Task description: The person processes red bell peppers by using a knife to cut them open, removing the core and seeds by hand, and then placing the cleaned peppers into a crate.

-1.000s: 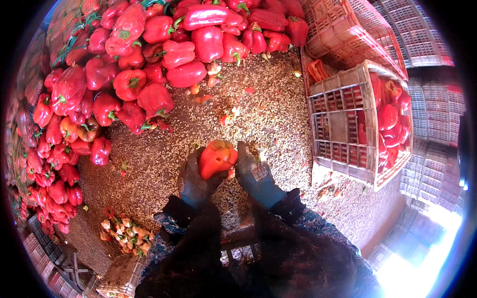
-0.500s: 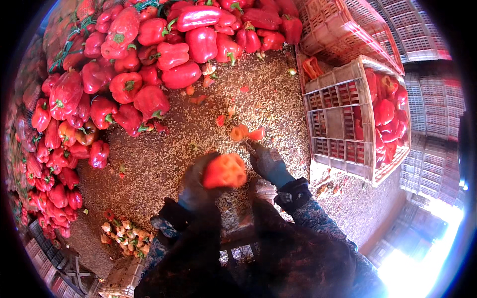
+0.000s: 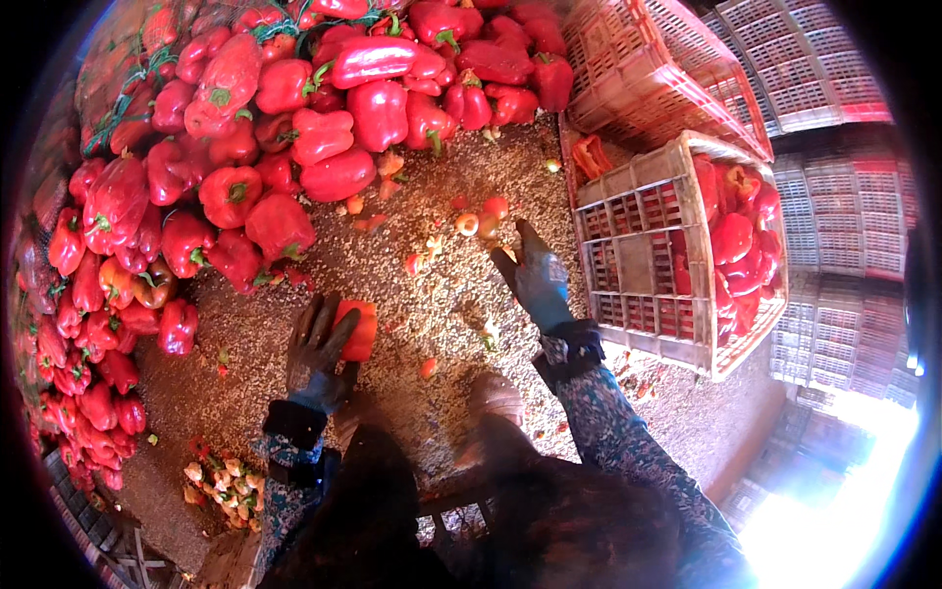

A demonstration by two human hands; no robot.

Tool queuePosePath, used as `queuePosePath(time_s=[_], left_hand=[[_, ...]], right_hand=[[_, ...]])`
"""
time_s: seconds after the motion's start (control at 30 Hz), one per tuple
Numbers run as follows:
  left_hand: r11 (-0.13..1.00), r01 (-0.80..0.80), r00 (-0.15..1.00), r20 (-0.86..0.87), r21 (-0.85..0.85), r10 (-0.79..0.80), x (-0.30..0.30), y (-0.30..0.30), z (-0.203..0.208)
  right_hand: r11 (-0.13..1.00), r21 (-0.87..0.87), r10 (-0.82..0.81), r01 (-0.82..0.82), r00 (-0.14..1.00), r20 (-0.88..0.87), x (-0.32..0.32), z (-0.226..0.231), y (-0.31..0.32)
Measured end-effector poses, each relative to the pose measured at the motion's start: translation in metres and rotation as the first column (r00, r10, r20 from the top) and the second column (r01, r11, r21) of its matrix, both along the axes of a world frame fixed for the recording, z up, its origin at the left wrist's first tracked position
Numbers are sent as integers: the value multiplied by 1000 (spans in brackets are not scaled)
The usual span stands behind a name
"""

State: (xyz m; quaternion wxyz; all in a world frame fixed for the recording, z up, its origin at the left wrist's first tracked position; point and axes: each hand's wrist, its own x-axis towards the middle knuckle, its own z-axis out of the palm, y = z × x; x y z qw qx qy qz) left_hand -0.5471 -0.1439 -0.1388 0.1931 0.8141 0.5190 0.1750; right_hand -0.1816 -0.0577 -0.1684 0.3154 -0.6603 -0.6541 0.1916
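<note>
My left hand (image 3: 318, 355), in a dark glove, has its fingers stretched out and slightly spread. An orange-red bell pepper (image 3: 361, 332) shows beside its index finger, above the thumb; part of it is hidden behind the fingers. Farther right, my gloved right hand (image 3: 537, 277) is open, thumb and fingers apart, with nothing visible in it. Just left of its fingertips a cut pepper top (image 3: 467, 225) lies on the seed-covered ground (image 3: 412, 304), near another red piece (image 3: 496, 207). Whole red bell peppers (image 3: 280, 224) are heaped at the far left.
At right, a plastic crate (image 3: 638, 265) lies tilted with red peppers (image 3: 731, 240) in it. Behind it leans a reddish crate (image 3: 648, 79). Stacked crates (image 3: 834, 211) line the right side. A pile of pepper cores (image 3: 228, 489) lies at lower left. My boots are close below.
My hands have moved apart: the left to the left with the pepper beside it, the right slightly up and right. The left fingers have straightened; the right fingers have spread.
</note>
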Motion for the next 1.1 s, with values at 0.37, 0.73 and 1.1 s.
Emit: queuePosePath(time_s=[0.37, 0.73, 1.1], left_hand=[[1000, -1, 961, 276, 2, 1, 51, 84, 39], [903, 409, 913, 51, -132, -406, 212, 194, -70], [661, 502, 147, 808, -558, 571, 180, 149, -46]], right_hand=[[987, -142, -60, 70, 995, 74, 15, -56, -6], [950, -290, -172, 118, 970, -169, 10, -43, -59], [991, -65, -122, 118, 990, -67, 1, 10, -23]])
